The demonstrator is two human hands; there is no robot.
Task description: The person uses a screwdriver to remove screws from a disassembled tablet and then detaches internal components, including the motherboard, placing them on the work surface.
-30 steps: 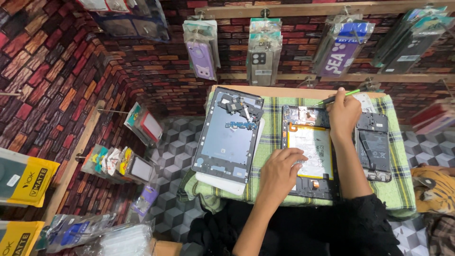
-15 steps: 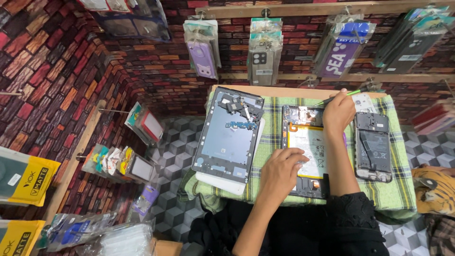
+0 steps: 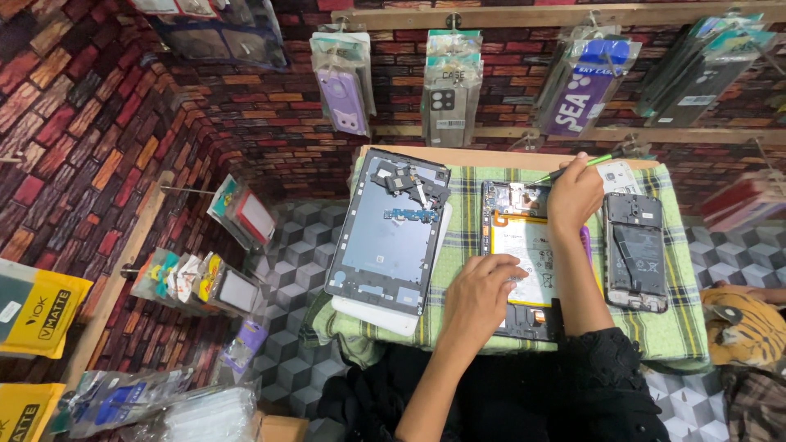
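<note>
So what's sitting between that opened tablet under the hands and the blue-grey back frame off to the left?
Nothing, in the head view: only a bare strip of the green checked cloth separates the opened tablet from the blue-grey frame.

Small wooden table under a green checked cloth

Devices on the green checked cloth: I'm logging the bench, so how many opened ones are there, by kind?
Opened tablet under both hands: 1
Detached tablet frame at the left: 1
Opened phone at the right: 1
Total: 3

The left hand rests on the tablet; the right hand holds a green-handled tool.
</note>
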